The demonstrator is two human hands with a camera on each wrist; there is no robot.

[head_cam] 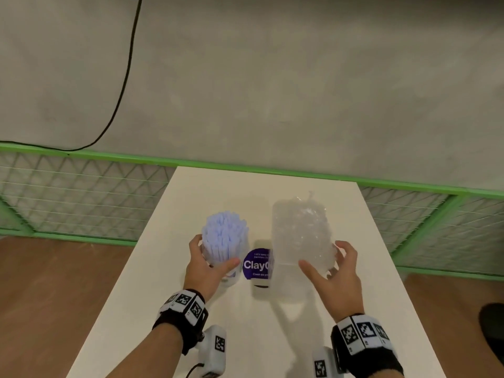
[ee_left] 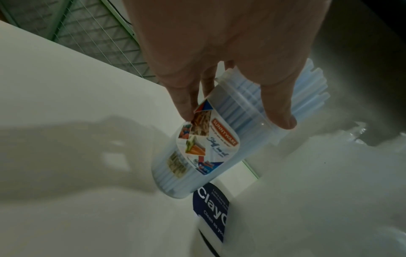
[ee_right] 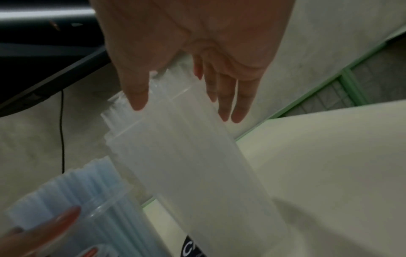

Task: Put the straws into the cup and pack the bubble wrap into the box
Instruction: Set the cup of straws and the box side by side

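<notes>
Two hands up over white surface (head_cam: 169, 309), each at its own container. Left hand (head_cam: 208, 271) wrapped round clear cup (ee_left: 197, 147), thumb on near side, fingers on far side; cup upright, full of pale blue straws (head_cam: 225, 236) standing out past rim. Right hand (head_cam: 335, 276) loose and spread, fingers relaxed beside translucent box (head_cam: 297, 249), gripping nothing; contact with wall not certain. Bubble wrap (head_cam: 308, 214) already inside box, crumpled top poking above the rim at far end. Box tall, long axis vertical, directly ahead of right palm, just right of cup. Small purple-labelled white pack (head_cam: 260, 264) standing between cup and box, near side. Judgement: both loads look in place; what remains probably pressing wrap down. Right hand nearer box, left occupied. Risk: tall box tipping if pushed sideways.
</notes>
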